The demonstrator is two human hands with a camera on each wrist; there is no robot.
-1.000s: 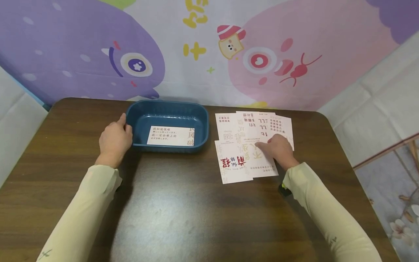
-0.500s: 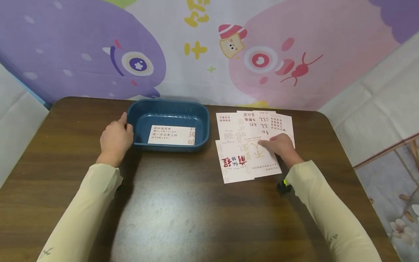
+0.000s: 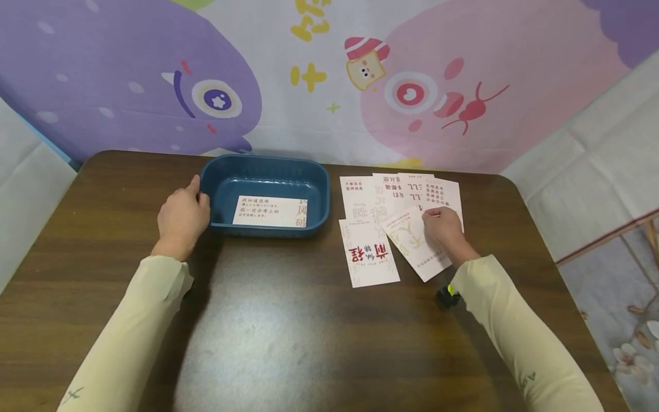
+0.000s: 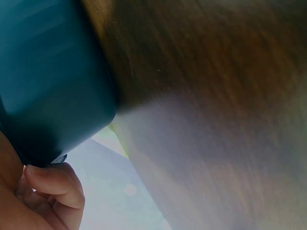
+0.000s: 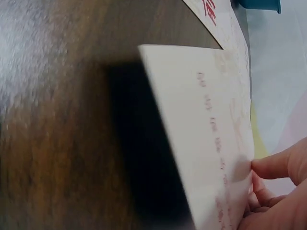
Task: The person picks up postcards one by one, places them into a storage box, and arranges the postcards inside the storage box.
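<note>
My left hand (image 3: pixel 182 222) grips the left end of a blue rectangular plastic tray (image 3: pixel 262 162) at the back of the table. In the left wrist view, curled fingers (image 4: pixel 55 184) sit by the tray's wall. A white printed card (image 3: pixel 268 212) lies inside the tray. To the right, my right hand (image 3: pixel 445 230) pinches a white card (image 3: pixel 412 243) with gold characters by its edge. The right wrist view shows this card (image 5: pixel 192 105) tilted up off the table, with a dark shadow beneath. Next to it lies a card with red and blue characters (image 3: pixel 368 269).
Several overlapping printed cards (image 3: pixel 356 197) lie behind the right hand, near the table's back edge. The brown wooden table (image 3: pixel 309 337) meets a cartoon-printed cloth (image 3: pixel 309 131) at the back. Pale cloths (image 3: pixel 592 154) hang at both sides.
The right hand has lifted and turned the gold-lettered card, drawing it right, away from the red-and-blue card. The left hand and the tray stay in place.
</note>
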